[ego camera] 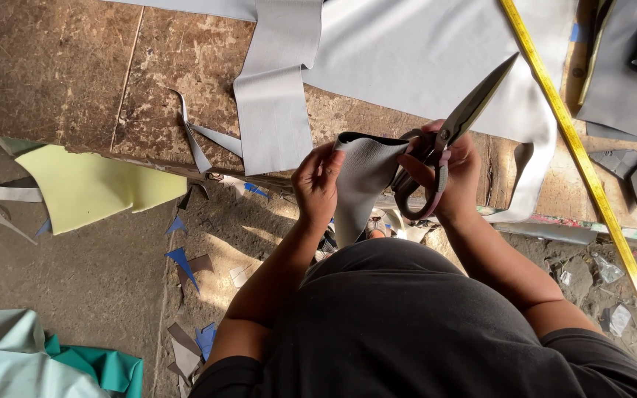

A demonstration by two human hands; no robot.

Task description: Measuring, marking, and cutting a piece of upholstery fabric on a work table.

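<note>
— Left hand (317,180) first: what has it got?

— Its fingers are curled closed on the edge of a grey leather-like piece (363,184), pinching it near the top. That piece hangs in front of the person's chest, just off the near edge of the worn wooden table (75,74).

— And the right hand (447,173)?

— Closed through the loops of a big pair of scissors (455,129), blades pointing up and away over the large grey sheet (422,51). It seems to touch the piece's other top corner too, though the handles hide that contact, so I can't be sure.

— How would the piece handle?

— Soft and light, I'd judge: it droops and curves between the hands rather than holding flat. Its surface looks smooth, maybe a little slippery, so a firm pinch at the top edge, near the corners, should keep it taut.

— Anything else close by?

— A yellow measuring rule (584,169) runs slantwise across the table on the right, and offcuts litter the floor (97,280).
</note>
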